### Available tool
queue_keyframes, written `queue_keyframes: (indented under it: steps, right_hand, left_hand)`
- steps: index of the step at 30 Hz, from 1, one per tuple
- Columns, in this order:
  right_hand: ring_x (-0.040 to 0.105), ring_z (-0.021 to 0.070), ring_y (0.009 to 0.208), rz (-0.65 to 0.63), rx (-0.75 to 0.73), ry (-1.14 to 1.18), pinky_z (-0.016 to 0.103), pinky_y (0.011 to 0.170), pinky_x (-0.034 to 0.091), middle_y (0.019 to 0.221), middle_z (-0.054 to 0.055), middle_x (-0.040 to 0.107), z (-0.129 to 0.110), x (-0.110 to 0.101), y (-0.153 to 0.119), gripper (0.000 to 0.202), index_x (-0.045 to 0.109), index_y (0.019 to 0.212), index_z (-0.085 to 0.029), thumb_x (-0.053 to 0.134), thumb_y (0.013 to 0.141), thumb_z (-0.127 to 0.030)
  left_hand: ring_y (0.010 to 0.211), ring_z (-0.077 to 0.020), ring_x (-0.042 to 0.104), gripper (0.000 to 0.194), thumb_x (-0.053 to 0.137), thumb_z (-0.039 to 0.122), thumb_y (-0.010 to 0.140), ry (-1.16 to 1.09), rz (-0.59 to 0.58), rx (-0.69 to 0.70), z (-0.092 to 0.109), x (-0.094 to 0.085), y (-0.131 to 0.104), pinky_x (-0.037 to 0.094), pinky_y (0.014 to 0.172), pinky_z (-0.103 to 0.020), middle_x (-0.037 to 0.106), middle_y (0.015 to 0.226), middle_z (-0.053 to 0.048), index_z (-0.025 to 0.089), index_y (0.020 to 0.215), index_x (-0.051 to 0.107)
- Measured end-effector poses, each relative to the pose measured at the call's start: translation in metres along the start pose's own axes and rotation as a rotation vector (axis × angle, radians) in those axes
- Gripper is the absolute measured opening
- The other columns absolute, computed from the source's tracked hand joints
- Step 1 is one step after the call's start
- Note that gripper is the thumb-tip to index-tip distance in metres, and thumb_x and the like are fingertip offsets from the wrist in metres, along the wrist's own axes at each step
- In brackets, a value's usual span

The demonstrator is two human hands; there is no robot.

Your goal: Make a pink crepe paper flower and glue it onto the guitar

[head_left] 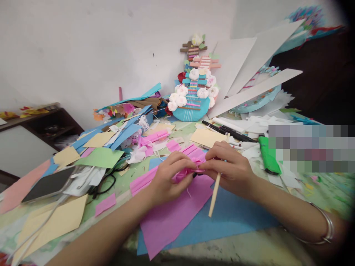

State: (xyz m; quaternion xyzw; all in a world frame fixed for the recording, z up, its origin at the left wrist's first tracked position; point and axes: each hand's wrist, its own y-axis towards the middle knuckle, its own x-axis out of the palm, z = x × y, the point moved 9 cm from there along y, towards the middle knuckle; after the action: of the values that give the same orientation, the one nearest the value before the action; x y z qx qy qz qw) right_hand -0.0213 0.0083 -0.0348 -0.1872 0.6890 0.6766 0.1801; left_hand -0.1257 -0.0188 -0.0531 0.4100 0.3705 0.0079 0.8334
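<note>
My left hand (174, 173) pinches a small crumpled piece of pink paper (198, 161) over the middle of the table. My right hand (230, 166) meets it there, its fingertips closed on the same pink paper. A thin wooden stick (214, 195) is also held in the right hand, slanting down below the fingers and showing again above them. Beneath both hands lies a larger pink sheet (177, 218), partly covering a blue sheet (233, 214). Folded pink strips (142, 181) run behind the left hand. My fingers hide part of the pinched paper.
A guitar-shaped paper craft (194, 107) with paper flowers leans against the wall. Black pens (222, 130) and a green object (269, 155) lie to the right. On the left are a phone (47, 184), a white cable (37, 231), black-handled scissors (104, 186) and paper scraps (100, 159).
</note>
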Motion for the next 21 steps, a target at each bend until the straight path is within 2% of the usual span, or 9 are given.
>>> queue_keyframes:
  steps: [5,10,14,21]
  right_hand:
    - [0.044,0.0128,0.063,-0.021,-0.016,0.033,0.028,0.058,0.034,0.067,0.004,0.054,-0.002,0.001,0.002,0.013,0.062,0.069,-0.014,0.060,0.081,-0.009]
    - [0.044,0.0124,0.062,-0.036,-0.015,0.063,0.028,0.057,0.034,0.066,0.003,0.054,-0.003,0.002,0.004,0.014,0.062,0.071,-0.014,0.058,0.082,-0.008]
    - [0.044,0.0126,0.063,-0.077,-0.015,0.063,0.027,0.057,0.035,0.066,0.003,0.054,-0.003,0.005,0.004,0.017,0.061,0.069,-0.015,0.055,0.083,-0.006]
    - [0.046,0.0124,0.064,-0.096,0.002,0.077,0.026,0.058,0.035,0.068,0.004,0.054,-0.003,0.005,0.004,0.017,0.061,0.069,-0.014,0.054,0.082,-0.006]
  left_hand:
    - [0.090,-0.0173,0.054,0.011,0.049,0.012,0.086,-0.201,-0.171,-0.070,-0.005,0.008,0.001,0.045,0.079,-0.032,0.057,0.091,-0.007,0.018,0.090,0.058]
    - [0.091,-0.0167,0.052,0.009,0.047,0.017,0.089,-0.361,-0.261,-0.219,-0.017,0.016,-0.002,0.043,0.083,-0.031,0.054,0.094,-0.006,0.018,0.088,0.056]
    - [0.091,-0.0162,0.051,0.002,0.054,0.019,0.086,-0.411,-0.267,-0.255,-0.020,0.021,-0.003,0.043,0.083,-0.031,0.053,0.093,-0.006,0.018,0.087,0.055]
    - [0.084,-0.0150,0.052,0.008,0.054,0.010,0.083,-0.359,-0.219,-0.223,-0.018,0.018,-0.003,0.043,0.078,-0.030,0.053,0.088,-0.005,0.018,0.082,0.053]
